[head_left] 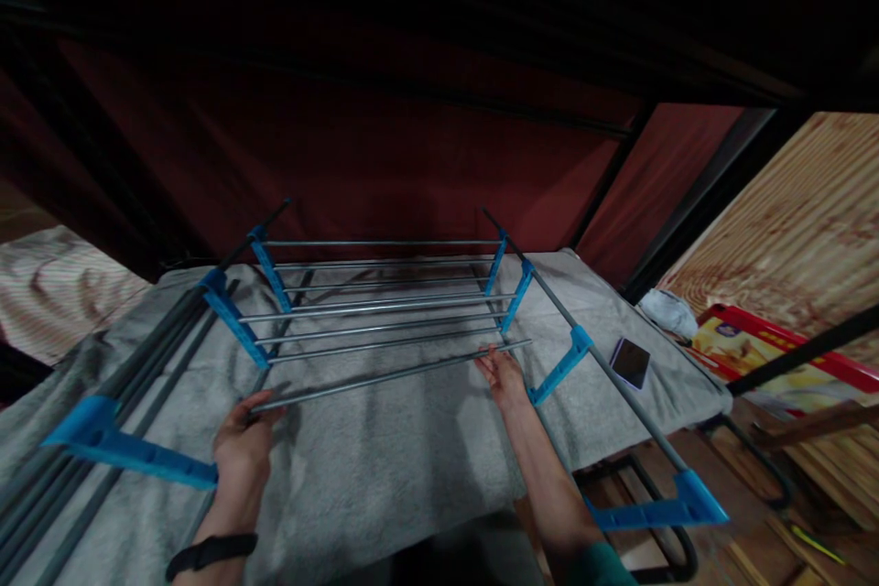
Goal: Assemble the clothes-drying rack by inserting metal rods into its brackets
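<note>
A loose thin grey metal tube [385,377] lies across both hands, slightly tilted, with its right end higher in the view. My left hand [244,444], a dark band on its wrist, closes round the tube's left end. Near the other end, my right hand [501,373] pinches the tube, which sticks out a little past the fingers. Beyond it lies a partly assembled rack of grey tubes and blue plastic brackets [237,320]. Crossbars join its far brackets. The near left bracket [134,447] and the right-hand brackets [561,366] nearer me have no crossbar between them.
Several spare tubes [147,366] lie along the left side. Under everything is a grey blanket [385,462]. A phone [630,363] rests at the right, near a red and yellow box [775,352]. Dark posts and a red curtain [405,165] close off the back.
</note>
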Available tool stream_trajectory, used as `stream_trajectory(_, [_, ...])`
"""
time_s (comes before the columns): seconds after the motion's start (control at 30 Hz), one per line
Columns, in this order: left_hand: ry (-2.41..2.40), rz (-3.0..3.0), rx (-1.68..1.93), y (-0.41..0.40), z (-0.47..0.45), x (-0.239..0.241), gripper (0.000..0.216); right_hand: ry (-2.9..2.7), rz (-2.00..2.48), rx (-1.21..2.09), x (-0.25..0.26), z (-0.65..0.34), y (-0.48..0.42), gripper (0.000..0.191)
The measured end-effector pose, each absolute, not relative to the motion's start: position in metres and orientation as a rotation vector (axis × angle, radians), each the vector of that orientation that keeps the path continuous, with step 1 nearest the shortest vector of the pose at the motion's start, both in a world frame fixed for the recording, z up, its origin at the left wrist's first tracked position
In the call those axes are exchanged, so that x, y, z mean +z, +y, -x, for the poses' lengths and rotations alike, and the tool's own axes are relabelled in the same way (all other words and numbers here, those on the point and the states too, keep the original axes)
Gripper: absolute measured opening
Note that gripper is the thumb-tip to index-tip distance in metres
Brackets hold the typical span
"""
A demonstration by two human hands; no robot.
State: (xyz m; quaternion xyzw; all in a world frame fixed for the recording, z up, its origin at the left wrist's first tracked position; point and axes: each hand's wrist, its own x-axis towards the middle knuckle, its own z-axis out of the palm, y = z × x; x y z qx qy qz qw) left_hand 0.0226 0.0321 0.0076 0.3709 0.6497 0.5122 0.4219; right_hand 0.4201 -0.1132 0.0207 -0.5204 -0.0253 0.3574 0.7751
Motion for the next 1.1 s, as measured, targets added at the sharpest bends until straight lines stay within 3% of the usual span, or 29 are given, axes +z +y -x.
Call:
stream_trajectory(0.23, [1.304,-0.343,1.448,0.015,-0.037,0.028,0.033,-0.110,1.153,0.763,0.006,-0.422,-0.122,0.035])
stream_trajectory(0.7, [1.306,-0.153,1.320,0.014,-0.033,0.003,0.025,-0.121,1.295,0.774,-0.035,-0.431,-0.142,0.021])
stream_trajectory(1.1, [1.267,-0.169,1.377,0.012,-0.039,-0.016,0.016,-0.177,1.385,0.779,-0.038,-0.431,-0.143,0.035])
